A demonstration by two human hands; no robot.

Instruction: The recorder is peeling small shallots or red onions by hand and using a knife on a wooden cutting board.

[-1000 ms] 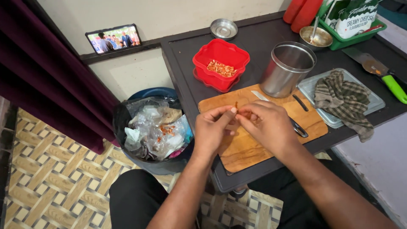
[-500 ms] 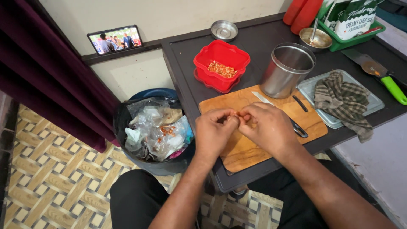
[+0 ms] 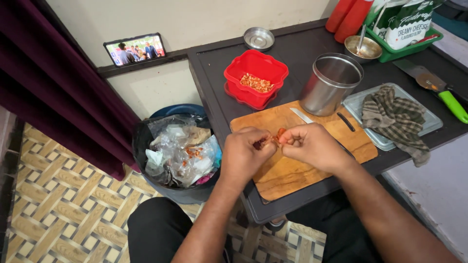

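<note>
Together, left hand (image 3: 246, 157), right hand (image 3: 314, 146), pinching red chilli (image 3: 279, 134)

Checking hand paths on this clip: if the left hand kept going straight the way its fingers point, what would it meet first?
The left hand points right, at the small orange-red piece pinched between both hands, then the right hand just behind it. They look nearly touching already, though depth is unclear.

Your single head camera looks steeply down from close above your seated lap, facing the wooden cutting board (image 3: 312, 156) on the dark table (image 3: 219, 78) ahead.
</note>
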